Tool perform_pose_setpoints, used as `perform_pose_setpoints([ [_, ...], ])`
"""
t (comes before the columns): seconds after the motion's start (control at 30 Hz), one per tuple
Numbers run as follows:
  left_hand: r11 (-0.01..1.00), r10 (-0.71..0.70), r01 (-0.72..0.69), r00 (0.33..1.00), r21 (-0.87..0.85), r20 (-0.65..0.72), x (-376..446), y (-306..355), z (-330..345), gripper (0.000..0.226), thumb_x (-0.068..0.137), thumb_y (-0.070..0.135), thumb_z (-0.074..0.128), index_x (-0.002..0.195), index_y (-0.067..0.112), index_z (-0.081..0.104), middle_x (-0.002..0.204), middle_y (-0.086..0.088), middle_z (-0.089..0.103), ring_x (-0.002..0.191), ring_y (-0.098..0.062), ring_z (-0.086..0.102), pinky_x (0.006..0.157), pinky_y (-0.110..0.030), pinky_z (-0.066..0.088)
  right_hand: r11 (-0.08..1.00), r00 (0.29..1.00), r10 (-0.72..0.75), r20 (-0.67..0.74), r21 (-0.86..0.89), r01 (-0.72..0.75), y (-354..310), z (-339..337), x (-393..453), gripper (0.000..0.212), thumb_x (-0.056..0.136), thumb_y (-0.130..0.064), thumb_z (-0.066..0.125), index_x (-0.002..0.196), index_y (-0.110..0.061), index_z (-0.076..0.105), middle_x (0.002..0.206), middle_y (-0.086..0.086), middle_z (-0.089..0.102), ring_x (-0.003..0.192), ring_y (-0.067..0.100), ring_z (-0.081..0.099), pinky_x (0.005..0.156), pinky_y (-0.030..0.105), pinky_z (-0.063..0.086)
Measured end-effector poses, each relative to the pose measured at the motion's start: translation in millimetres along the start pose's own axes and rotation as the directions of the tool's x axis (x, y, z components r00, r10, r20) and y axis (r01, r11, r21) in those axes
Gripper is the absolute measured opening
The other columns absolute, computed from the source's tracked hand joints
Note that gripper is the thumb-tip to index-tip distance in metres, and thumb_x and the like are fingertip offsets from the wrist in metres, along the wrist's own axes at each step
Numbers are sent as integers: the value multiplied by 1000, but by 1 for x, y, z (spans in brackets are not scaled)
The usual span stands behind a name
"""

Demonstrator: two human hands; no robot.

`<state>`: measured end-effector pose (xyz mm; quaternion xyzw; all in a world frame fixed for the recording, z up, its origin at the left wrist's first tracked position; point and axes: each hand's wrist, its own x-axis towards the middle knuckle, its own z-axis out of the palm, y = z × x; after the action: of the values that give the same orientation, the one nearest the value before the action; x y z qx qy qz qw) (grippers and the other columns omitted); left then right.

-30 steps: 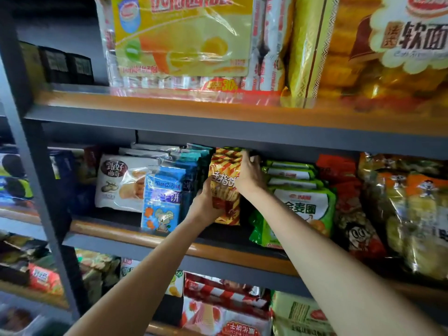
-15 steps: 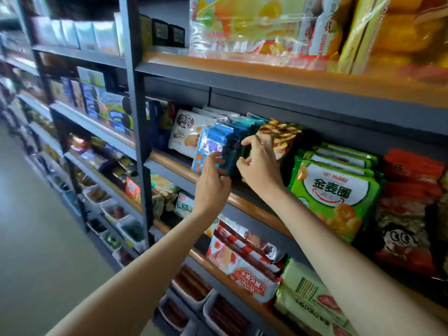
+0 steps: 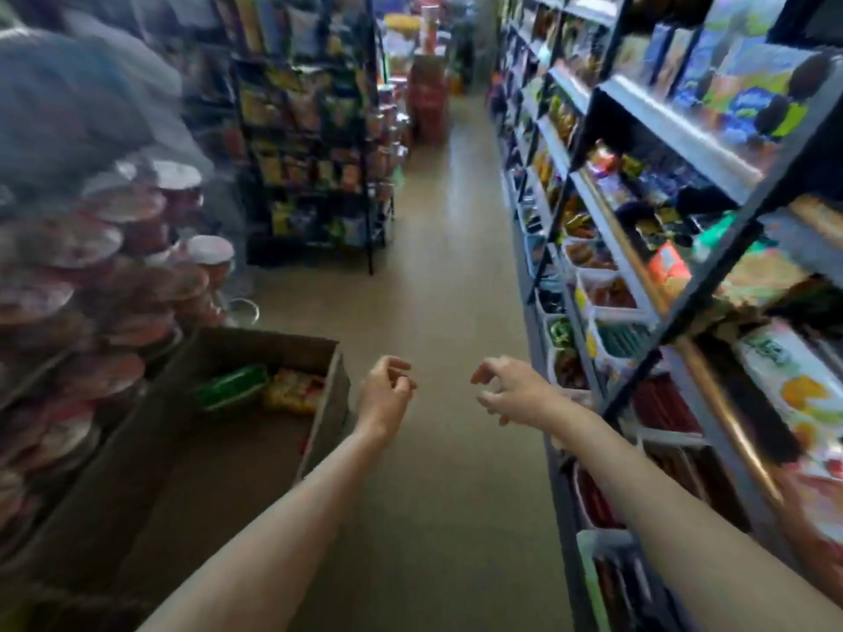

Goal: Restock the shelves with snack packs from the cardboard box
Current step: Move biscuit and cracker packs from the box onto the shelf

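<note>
A brown cardboard box point(image 3: 255, 453) sits low at the left of the aisle. At its far end lie a green snack pack point(image 3: 230, 386) and a yellow-red snack pack point(image 3: 292, 390). My left hand point(image 3: 385, 392) hangs in the air just right of the box's rim, fingers loosely curled, holding nothing. My right hand point(image 3: 511, 390) hovers over the floor near the shelves point(image 3: 670, 285), fingers relaxed and empty. The shelves run along the right, full of packs. The view is blurred.
Stacked round-lidded cup containers point(image 3: 91, 285) crowd the left beside the box. A second dark rack point(image 3: 314, 130) of snacks stands further down on the left. The tan floor point(image 3: 438, 248) runs between the racks. White bins point(image 3: 602, 294) line the lower shelves on the right.
Both hands have left the packs on the shelf and come down, empty, over the aisle. My view has swung left from the shelf to the aisle and the box.
</note>
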<state>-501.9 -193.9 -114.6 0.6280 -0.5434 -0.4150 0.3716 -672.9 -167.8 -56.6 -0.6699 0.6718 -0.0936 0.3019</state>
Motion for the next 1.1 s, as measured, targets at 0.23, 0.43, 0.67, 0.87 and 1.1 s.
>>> perform_pose_setpoints([
  [0.23,960,-268,278,946,32,-184,29,-113,-141,20,91,9,50,110,13,53,95,-6,65,77,-14,61,60,-21,44,992,962,-127,241,17,127,-94,117,95,26,91,-15,52,115,-8,57,119,9,57,89,18,54,77,27,48],
  [0.43,862,-475,481,877,161,-75,100,-182,-215,32,93,13,50,123,13,41,113,-10,56,103,-24,58,80,-30,46,990,959,-94,269,-73,118,-155,208,185,51,89,-25,60,133,-8,43,135,12,45,122,27,46,99,33,42],
  [0.67,852,-502,513,858,108,-112,158,-238,-260,31,93,10,50,124,11,43,106,-7,56,85,-14,54,61,-20,42,782,914,-339,223,-473,405,-192,296,269,88,86,-32,60,150,-17,2,158,10,-1,143,35,10,114,46,21],
  [0.87,753,-658,657,751,39,45,176,-266,-257,34,94,18,51,127,14,44,124,-9,56,108,-18,57,87,-31,48,670,918,-332,217,-631,391,-205,345,322,71,92,-15,49,149,-12,7,155,13,15,142,34,14,113,49,17],
  [1.1,316,-687,753,601,-577,409,187,-238,-265,53,82,55,55,122,20,51,119,-12,56,105,-26,56,82,-43,47,604,754,-656,23,-583,543,-196,281,295,35,65,-13,68,100,-8,62,100,9,66,91,31,62,58,33,50],
])
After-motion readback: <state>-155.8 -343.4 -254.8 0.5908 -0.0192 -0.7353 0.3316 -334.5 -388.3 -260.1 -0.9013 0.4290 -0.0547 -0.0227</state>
